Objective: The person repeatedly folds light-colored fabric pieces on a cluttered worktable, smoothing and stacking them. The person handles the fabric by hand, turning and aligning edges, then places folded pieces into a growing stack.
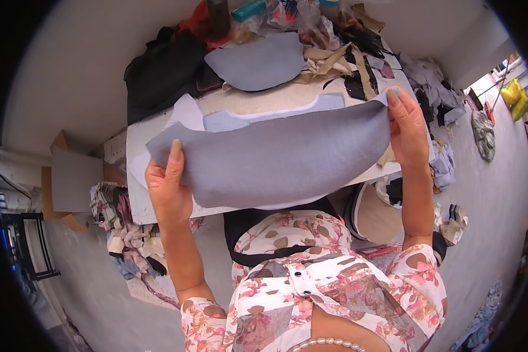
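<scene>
Between left hand [170, 196] and right hand [410, 132], grey-blue cloth [287, 155] stretched above surface [139, 204]. Fingers [175, 159] clamped on it, one hand per end. Best keep pull even, avoid creases. Beyond fingers: clear plastic bags [317, 24], contents unclear. Well left of fingers: cardboard box [76, 183], inside not visible.
</scene>
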Available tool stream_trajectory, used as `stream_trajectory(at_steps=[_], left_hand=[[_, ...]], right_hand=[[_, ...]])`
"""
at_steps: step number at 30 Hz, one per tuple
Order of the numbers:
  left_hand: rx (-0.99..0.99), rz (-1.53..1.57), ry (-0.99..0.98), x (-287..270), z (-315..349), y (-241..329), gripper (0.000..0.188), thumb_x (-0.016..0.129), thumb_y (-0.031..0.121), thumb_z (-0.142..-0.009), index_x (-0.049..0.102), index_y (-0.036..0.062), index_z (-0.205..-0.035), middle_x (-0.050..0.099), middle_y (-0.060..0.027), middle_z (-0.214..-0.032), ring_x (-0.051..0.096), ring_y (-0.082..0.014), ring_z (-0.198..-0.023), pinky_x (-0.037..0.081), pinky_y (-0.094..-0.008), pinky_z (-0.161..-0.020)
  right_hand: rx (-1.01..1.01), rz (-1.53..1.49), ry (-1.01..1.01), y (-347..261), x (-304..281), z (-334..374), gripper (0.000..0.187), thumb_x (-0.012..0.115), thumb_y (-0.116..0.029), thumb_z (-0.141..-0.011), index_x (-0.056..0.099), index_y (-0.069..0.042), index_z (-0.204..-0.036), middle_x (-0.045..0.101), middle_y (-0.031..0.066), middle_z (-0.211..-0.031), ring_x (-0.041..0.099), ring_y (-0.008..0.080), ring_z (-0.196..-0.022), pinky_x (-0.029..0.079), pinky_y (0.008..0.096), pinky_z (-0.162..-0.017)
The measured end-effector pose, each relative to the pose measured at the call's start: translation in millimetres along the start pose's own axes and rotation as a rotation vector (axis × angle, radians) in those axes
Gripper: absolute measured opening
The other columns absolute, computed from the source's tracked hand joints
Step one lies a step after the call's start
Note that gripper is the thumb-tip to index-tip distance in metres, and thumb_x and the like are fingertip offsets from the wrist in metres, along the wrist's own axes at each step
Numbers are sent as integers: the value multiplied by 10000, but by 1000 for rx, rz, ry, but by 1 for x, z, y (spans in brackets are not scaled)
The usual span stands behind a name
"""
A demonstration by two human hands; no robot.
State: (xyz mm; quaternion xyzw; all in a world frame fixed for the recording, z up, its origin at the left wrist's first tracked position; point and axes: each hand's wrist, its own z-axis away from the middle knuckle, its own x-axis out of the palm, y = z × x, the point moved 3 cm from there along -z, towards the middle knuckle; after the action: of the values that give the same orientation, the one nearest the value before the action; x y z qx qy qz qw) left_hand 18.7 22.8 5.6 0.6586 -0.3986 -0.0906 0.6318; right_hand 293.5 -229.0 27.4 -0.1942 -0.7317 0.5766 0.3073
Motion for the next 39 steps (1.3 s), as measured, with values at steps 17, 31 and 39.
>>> stream_trajectory(at_steps=[17,31,39], left_hand=[[-292,-460,45,-20,-43,-94,262,678,193,-897,665,-36,-1024,662,-19,-899,565,-69,-780,462,-219,-710],[-286,-527,20,-15,-51,-94,240,632,231,-924,635,-9,-921,574,15,-605,444,-50,-406,326,-235,-326],[-368,-578,0,-11,-55,-82,271,679,201,-877,604,-18,-1019,609,-14,-599,493,-64,-423,352,-221,-358]], right_hand=[[284,524,17,82,-15,-31,325,651,-255,-892,544,13,-1041,578,31,-690,540,87,-443,394,214,-407],[-178,888,287,101,-16,-26,390,651,-51,-771,577,-87,-1152,586,26,-712,533,119,-493,432,277,-502],[-156,971,244,95,-10,-22,420,678,-67,-737,578,-98,-1144,592,25,-747,574,164,-552,458,311,-549]])
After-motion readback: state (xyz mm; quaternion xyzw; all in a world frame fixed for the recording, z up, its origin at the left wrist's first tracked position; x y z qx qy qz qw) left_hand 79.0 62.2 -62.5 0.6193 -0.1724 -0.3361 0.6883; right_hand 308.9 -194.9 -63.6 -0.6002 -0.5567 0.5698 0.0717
